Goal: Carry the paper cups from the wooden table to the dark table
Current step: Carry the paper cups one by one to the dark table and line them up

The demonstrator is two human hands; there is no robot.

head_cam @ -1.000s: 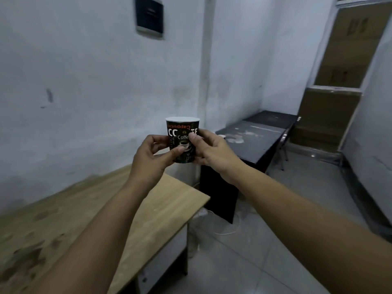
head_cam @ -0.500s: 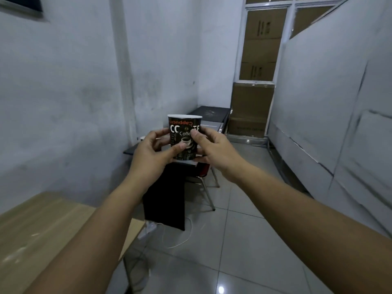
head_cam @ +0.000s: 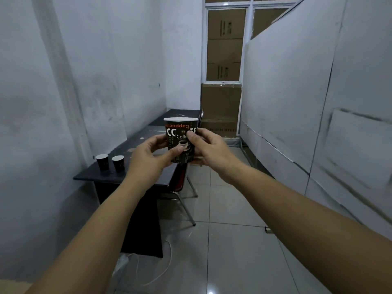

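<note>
I hold a dark paper coffee cup upright at chest height in front of me. My left hand grips its left side and base, thumb across the front. My right hand wraps its right side, thumb on the printed front. Ahead and to the left stands the dark table against the wall. Two more dark paper cups, one beside the other, stand upright near its near left corner. The wooden table shows only as a sliver at the bottom left.
A chair with metal legs is tucked under the dark table. White cables lie on the tiled floor by the table's dark side panel. Stacked cardboard boxes fill the far end. A white partition wall runs along the right.
The view has swung right, away from the wooden table and toward the dark table, which is closer. Both hands keep the same hold on the cup. Two cups on the dark table have come into view.
</note>
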